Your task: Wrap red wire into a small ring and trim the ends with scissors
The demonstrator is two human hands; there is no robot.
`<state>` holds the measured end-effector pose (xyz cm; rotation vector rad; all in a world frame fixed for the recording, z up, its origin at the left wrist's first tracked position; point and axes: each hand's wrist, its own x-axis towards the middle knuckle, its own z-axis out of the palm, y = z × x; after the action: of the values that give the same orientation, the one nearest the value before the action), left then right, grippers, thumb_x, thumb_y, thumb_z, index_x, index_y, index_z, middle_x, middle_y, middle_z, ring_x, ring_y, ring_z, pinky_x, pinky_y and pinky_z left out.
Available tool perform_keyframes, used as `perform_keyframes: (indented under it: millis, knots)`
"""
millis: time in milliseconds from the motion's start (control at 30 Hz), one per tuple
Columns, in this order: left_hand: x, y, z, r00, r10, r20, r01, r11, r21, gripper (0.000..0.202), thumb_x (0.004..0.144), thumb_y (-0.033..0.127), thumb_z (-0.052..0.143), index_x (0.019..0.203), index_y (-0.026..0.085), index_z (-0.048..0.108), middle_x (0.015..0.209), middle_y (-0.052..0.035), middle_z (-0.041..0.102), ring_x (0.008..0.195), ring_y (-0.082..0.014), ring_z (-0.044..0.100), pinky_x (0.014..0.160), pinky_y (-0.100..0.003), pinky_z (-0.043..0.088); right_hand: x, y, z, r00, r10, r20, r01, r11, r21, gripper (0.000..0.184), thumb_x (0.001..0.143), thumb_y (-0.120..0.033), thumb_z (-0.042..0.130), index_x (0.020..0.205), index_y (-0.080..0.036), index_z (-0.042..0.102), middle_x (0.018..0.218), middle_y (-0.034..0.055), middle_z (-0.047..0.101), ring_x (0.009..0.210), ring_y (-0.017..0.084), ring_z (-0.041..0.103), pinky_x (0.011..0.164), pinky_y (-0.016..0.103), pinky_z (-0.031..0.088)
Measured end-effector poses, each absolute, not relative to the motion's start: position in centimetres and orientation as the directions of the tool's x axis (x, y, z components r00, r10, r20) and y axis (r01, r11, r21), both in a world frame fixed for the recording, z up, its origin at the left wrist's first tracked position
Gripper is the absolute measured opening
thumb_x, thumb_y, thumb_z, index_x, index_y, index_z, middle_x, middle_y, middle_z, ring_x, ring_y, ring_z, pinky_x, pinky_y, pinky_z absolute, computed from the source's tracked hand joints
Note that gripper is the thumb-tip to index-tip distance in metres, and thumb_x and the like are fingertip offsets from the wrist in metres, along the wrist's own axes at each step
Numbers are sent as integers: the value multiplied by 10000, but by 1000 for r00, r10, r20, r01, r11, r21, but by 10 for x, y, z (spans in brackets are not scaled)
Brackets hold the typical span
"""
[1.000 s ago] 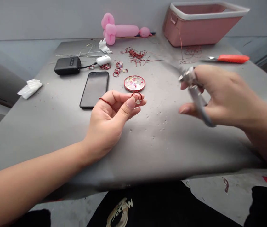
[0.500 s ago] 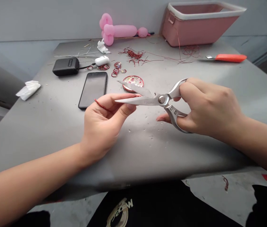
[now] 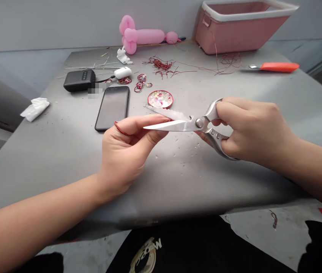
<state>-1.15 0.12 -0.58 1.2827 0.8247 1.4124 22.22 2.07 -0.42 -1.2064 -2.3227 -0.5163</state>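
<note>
My right hand (image 3: 252,131) grips the handles of steel scissors (image 3: 183,123), whose blades are spread a little and point left. The blade tips lie at the fingertips of my left hand (image 3: 127,151). That hand pinches a thin red wire (image 3: 120,128) between thumb and fingers; the wire loops back over the index finger, and its front end is hidden behind the blades. Just beyond the blades a small round red dish of pale beads (image 3: 160,99) rests on the grey table (image 3: 64,144).
A black phone (image 3: 112,107), a black power bank (image 3: 79,80) with a white earbud case (image 3: 122,72), red wire scraps (image 3: 161,65) and rings lie further back. A pink balloon (image 3: 144,36), pink bin (image 3: 240,24), orange-handled tool (image 3: 277,67) and crumpled tissue (image 3: 35,107) sit around the edges.
My right hand swung the scissors down from the right and brought the blades to my left fingertips. Over the last half second the blades have narrowed slightly.
</note>
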Motion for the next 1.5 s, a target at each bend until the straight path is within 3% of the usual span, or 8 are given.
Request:
perform_keyframes:
  millis: [400,600,833,933,1000,1167,1333,1500]
  knots:
    - [-12,-2,-5,104,927,360,-204,-334,920,117,780,150,779,830,253,757,890,31,785,876,-134,751,849,-257,639,223,22,-3,-546,597,587,778,621,93,221,758,-178,531,682,-240,334,592,-14,516,500,128,398,463,265,297]
    - [-12,1,-2,123,907,403,-124,-389,913,147,818,79,720,817,226,715,866,24,781,849,-135,753,794,-240,639,224,23,-1,-608,582,540,686,728,-13,243,800,-203,535,650,-233,345,540,-40,440,469,99,337,437,241,257]
    - [-16,-1,3,237,879,414,-67,-411,909,117,859,124,689,839,239,702,948,2,783,894,-152,751,820,-274,638,226,27,5,-744,639,195,505,729,-462,282,852,-282,509,595,-217,414,536,-49,373,468,85,310,442,226,300]
    - [-16,-4,5,261,872,413,-74,-409,910,156,849,95,692,837,250,702,938,14,781,886,-149,750,807,-269,648,226,28,11,-796,596,105,452,701,-552,244,856,-210,494,621,-214,428,543,-59,393,465,74,333,437,205,306]
    - [-15,-4,6,237,873,425,-85,-417,905,190,842,65,687,826,253,703,897,23,776,865,-142,750,779,-253,656,224,26,11,-776,609,163,475,735,-483,236,855,-203,492,635,-216,409,541,-63,385,463,74,331,436,203,304]
    - [-13,-3,4,160,888,432,-98,-421,902,223,824,43,704,805,265,693,856,46,757,865,-133,751,816,-234,652,223,22,2,-593,605,532,707,707,-16,166,815,-305,522,764,-227,385,676,2,514,562,129,406,489,255,310]
    - [-14,-5,4,197,830,522,-107,-511,853,264,826,-17,664,818,247,674,872,40,753,883,-122,742,794,-229,644,222,19,-4,-513,562,649,803,581,132,189,812,-366,507,778,-234,376,707,30,522,593,161,417,496,287,295]
    - [-15,-8,4,181,841,510,-39,-512,858,184,852,64,677,819,245,657,933,32,749,863,-107,725,727,-223,625,221,18,-2,-492,525,694,825,536,179,213,807,-392,503,780,-238,359,712,32,458,613,167,384,507,292,281]
